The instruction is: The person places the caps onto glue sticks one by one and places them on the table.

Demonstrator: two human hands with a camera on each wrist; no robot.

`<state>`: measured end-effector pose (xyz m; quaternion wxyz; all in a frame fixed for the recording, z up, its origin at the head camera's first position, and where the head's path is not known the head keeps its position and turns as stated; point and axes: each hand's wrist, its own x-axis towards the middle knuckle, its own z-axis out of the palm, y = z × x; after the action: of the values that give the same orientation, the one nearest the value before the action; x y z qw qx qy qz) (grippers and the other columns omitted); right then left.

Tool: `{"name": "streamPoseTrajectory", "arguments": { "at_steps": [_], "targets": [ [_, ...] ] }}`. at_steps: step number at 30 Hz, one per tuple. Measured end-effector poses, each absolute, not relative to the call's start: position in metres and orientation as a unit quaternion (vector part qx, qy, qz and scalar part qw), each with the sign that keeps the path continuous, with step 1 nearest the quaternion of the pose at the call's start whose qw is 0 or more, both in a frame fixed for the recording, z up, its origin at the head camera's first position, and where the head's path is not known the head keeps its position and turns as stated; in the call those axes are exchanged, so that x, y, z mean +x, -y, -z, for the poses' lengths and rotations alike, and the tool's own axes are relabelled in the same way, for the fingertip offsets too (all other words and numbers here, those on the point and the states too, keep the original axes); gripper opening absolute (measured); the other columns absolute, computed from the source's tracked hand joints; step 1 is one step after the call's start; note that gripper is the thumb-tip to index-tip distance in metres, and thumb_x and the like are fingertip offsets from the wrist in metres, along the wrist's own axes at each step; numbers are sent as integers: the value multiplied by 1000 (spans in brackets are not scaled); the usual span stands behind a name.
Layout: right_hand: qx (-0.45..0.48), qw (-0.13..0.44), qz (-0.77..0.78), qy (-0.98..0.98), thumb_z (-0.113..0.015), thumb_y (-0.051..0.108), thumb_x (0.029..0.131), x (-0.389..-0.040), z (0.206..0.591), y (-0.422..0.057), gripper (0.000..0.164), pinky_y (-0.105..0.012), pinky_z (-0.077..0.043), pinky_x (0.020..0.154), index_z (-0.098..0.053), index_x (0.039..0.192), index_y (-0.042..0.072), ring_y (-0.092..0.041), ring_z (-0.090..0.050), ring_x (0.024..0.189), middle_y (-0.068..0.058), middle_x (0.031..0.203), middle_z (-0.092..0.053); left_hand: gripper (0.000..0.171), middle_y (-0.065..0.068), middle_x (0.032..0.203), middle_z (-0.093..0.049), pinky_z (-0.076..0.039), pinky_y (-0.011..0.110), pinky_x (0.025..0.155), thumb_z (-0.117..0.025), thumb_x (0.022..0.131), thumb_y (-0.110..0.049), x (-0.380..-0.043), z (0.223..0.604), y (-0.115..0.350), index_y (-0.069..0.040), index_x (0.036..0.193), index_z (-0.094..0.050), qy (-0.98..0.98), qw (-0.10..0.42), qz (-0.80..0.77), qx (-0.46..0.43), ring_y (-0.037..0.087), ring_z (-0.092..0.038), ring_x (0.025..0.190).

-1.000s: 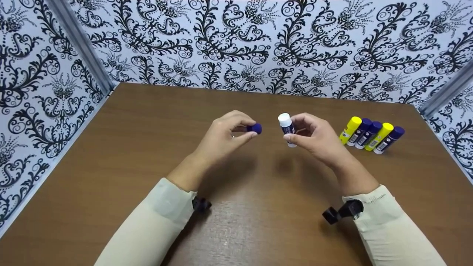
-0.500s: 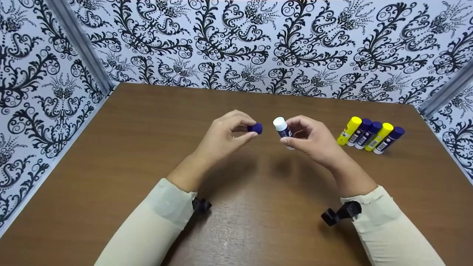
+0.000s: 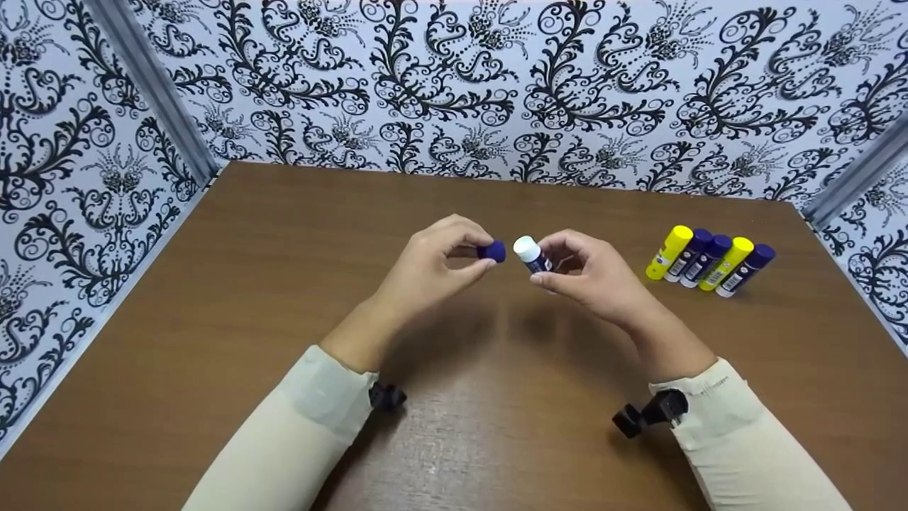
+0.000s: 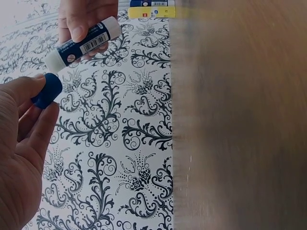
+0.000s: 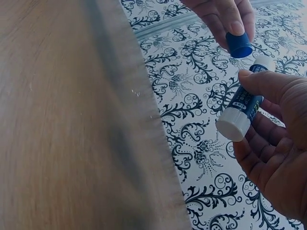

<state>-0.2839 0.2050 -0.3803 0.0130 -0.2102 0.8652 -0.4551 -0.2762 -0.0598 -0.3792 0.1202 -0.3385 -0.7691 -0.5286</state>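
My left hand pinches a dark blue glue stick cap between thumb and fingers. In my right hand is an uncapped glue stick with a dark blue label and white ends, gripped around its middle by thumb and fingers. Its white top leans left toward the cap in the head view, with a small gap between them. The cap's open end faces the glue stick in the right wrist view. Both hands are raised over the brown table.
Several capped glue sticks stand in a slanting row at the right of the table, among them a yellow one and a dark blue one. A patterned black-and-white wall borders the table's back and sides.
My right hand has moved left and slightly down, bringing the glue stick closer to the cap and tilting its white top further left. My left hand with the cap has hardly moved.
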Motion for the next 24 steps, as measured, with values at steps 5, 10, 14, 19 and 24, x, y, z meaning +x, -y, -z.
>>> {"name": "streamPoseTrajectory", "arguments": {
  "at_steps": [5, 10, 14, 19, 24],
  "targets": [
    [-223, 9, 450, -865, -84, 14, 88, -284, 381, -200, 33, -31, -56, 86, -70, 117, 10, -23, -65, 94, -5, 104, -71, 18, 13, 111, -68, -61, 25, 96, -78, 91, -3, -276, 378, 59, 2, 108, -72, 764, 119, 530, -349, 21, -70, 105],
    [-238, 8, 454, -858, -84, 12, 87, -282, 384, -196, 31, -28, -56, 83, -71, 115, 11, -23, -65, 93, -4, 104, -69, 18, 14, 110, -68, -60, 23, 95, -78, 91, -2, -275, 379, 58, 3, 107, -72, 759, 123, 530, -358, 21, -70, 104],
    [-241, 14, 454, -858, -85, 12, 87, -281, 387, -195, 31, -29, -57, 83, -72, 115, 13, -22, -65, 93, -4, 104, -68, 18, 15, 109, -68, -61, 25, 95, -78, 90, 0, -273, 380, 57, 4, 107, -72, 757, 122, 530, -362, 22, -69, 104],
    [-244, 5, 450, -859, -85, 11, 87, -280, 388, -195, 30, -31, -58, 81, -72, 114, 14, -23, -63, 93, -5, 103, -66, 18, 14, 110, -68, -61, 27, 96, -77, 91, 0, -272, 380, 56, 3, 108, -71, 759, 118, 524, -368, 22, -69, 104],
    [-253, -12, 434, -865, -84, 8, 87, -279, 384, -197, 30, -26, -57, 78, -73, 114, 15, -22, -62, 92, -4, 102, -64, 18, 14, 110, -68, -60, 24, 96, -77, 92, -1, -273, 380, 55, 2, 109, -72, 760, 114, 518, -375, 22, -69, 104]
  ]
}}
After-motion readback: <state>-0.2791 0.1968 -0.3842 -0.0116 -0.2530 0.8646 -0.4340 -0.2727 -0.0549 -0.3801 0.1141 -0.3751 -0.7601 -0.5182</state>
